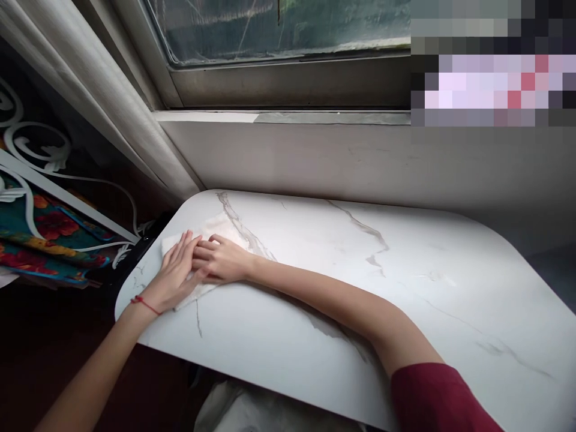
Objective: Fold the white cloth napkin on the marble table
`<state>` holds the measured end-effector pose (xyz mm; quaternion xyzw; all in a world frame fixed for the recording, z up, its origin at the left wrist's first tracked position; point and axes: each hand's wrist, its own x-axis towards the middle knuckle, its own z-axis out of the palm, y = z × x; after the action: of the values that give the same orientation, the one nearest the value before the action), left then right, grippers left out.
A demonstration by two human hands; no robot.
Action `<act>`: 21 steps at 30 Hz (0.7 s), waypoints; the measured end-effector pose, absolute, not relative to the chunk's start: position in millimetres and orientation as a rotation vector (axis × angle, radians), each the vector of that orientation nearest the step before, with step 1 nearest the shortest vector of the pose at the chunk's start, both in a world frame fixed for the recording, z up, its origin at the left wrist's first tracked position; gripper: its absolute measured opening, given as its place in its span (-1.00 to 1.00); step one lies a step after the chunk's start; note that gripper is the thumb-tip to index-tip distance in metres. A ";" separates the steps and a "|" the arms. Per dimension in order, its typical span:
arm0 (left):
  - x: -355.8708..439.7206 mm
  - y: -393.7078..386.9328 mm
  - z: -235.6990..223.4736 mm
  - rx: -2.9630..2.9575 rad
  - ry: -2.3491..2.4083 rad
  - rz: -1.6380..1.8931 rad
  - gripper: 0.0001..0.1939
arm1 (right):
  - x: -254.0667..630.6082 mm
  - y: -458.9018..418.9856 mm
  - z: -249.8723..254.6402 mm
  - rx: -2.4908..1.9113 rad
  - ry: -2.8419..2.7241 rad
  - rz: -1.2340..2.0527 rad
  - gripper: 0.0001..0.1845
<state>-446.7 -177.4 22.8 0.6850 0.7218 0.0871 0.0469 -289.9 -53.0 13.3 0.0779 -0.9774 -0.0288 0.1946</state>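
Observation:
A thin white cloth (pixel 225 227) lies spread on the left end of a white marble-patterned tabletop (pixel 306 240). My left hand (pixel 180 273), with a red string at the wrist, rests flat on the cloth, its fingers stretched out towards the window. Right beside it, my right hand (pixel 222 258) presses on the same cloth with bent fingers, and its fingertips meet the left hand. Part of the cloth is hidden beneath both hands. Its lower corner shows below them.
Behind the tabletop rise a pale wall (pixel 288 156) and a framed window (pixel 288 33). A light curtain (pixel 90 78) hangs at the left, near white scrolled metalwork (pixel 38 147) and a flowered fabric (pixel 54 231). Pale crumpled material (pixel 252 411) shows below the front edge.

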 end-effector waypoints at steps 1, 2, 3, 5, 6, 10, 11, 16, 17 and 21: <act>-449.3 -167.6 22.5 2.094 2.182 0.267 -0.18 | -289.1 -49.2 13.5 0.152 -2.733 -0.097 -0.54; -451.6 -158.5 21.9 2.104 2.168 0.275 -0.21 | -288.3 -46.1 13.7 0.089 -2.726 -0.117 -0.55; -453.7 -150.2 21.1 2.120 2.163 0.289 -0.24 | -287.8 -43.4 13.9 0.026 -2.720 -0.137 -0.56; -457.3 -134.9 19.5 2.170 2.168 0.306 -0.29 | -287.3 -38.5 14.5 -0.089 -2.717 -0.168 -0.58; -458.8 -127.3 18.7 2.196 2.172 0.308 -0.30 | -287.3 -36.0 14.9 -0.139 -2.722 -0.178 -0.59; -463.6 -89.9 16.8 2.257 2.151 0.297 -0.33 | -284.0 -20.5 15.0 -0.321 -2.751 -0.178 -0.61; -464.6 -78.9 16.5 2.266 2.153 0.304 -0.34 | -281.8 -15.1 14.6 -0.389 -2.747 -0.170 -0.60; -469.5 -35.8 15.4 2.244 2.272 0.326 -0.40 | -264.6 14.4 12.6 -0.613 -2.738 -0.121 -0.52; -470.0 -32.7 15.1 2.237 2.291 0.321 -0.40 | -261.3 18.9 12.7 -0.588 -2.762 -0.117 -0.50; -466.9 -38.5 15.1 2.249 2.341 0.276 -0.42 | -254.5 25.9 14.2 -0.469 -2.837 -0.118 -0.45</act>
<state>-466.9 -38.5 15.1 0.6891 0.7174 0.0845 -0.0582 -254.5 25.9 14.2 -0.1615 -0.9773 -0.0406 0.1313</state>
